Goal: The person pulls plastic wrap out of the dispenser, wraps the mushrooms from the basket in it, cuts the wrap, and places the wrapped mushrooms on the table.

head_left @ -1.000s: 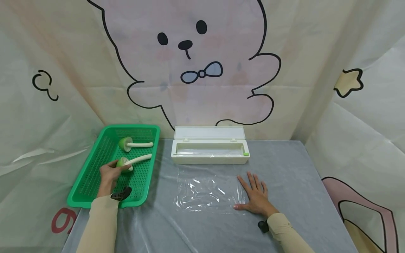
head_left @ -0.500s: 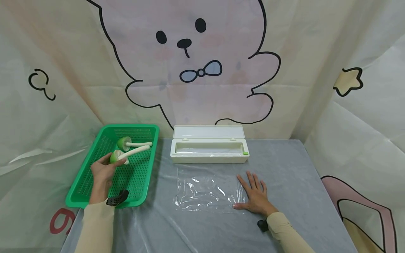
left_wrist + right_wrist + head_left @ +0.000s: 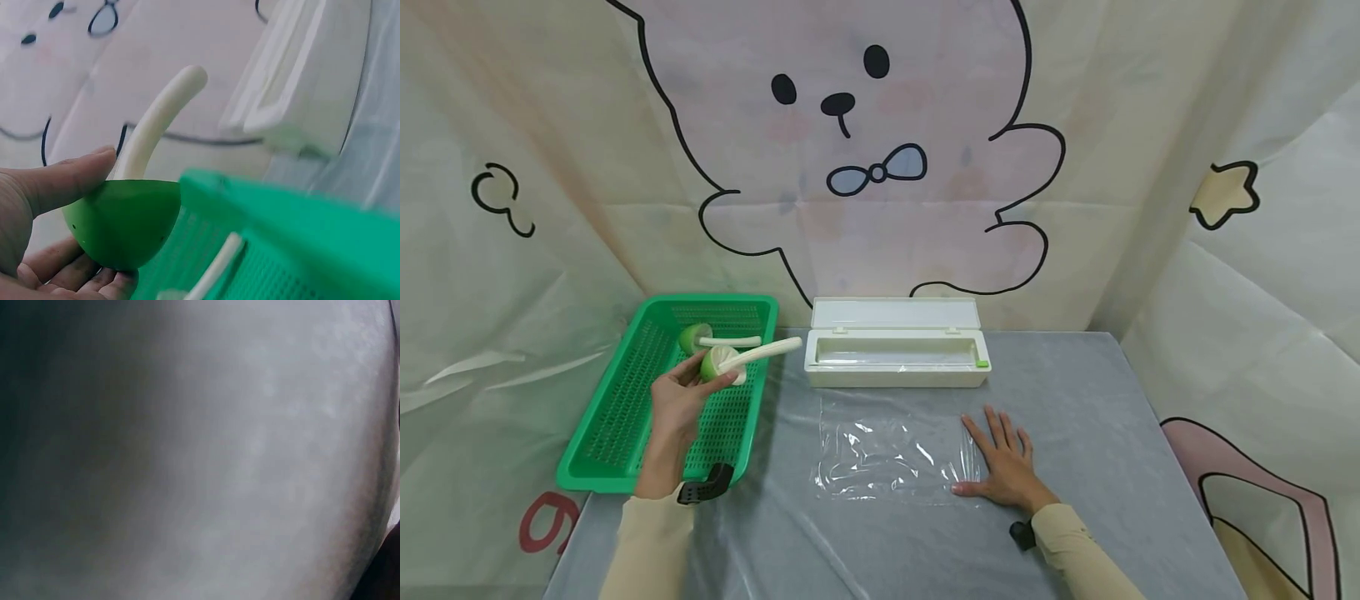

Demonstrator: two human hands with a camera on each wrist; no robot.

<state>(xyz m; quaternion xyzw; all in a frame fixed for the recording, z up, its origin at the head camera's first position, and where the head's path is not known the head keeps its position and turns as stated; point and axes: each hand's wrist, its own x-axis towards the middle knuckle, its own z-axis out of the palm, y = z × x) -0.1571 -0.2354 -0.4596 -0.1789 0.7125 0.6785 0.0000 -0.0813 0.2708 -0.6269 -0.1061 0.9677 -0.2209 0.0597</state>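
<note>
My left hand [image 3: 677,407] pinches a mushroom-shaped piece by its green cap, its long white stem pointing right over the basket's right rim. In the left wrist view the thumb lies on one side of the green cap [image 3: 128,219] and curled fingers are beneath it. A second green-capped mushroom [image 3: 692,338] lies in the green basket [image 3: 574,467]. My right hand [image 3: 1009,468] rests flat with spread fingers at the right edge of a clear plastic film sheet [image 3: 887,458] on the table. The right wrist view shows only a blurred grey surface.
Behind the film stands a white cling film dispenser [image 3: 895,379] with its lid [image 3: 895,313] raised and a green slider [image 3: 982,364] at its right end. A grey cloth [image 3: 1075,392] covers the table, whose back edge meets a printed curtain [image 3: 1112,208].
My left hand first lifted the mushroom off the basket's bottom and drew slightly left, then moved right, bringing the stem past the rim. The right hand stays in place.
</note>
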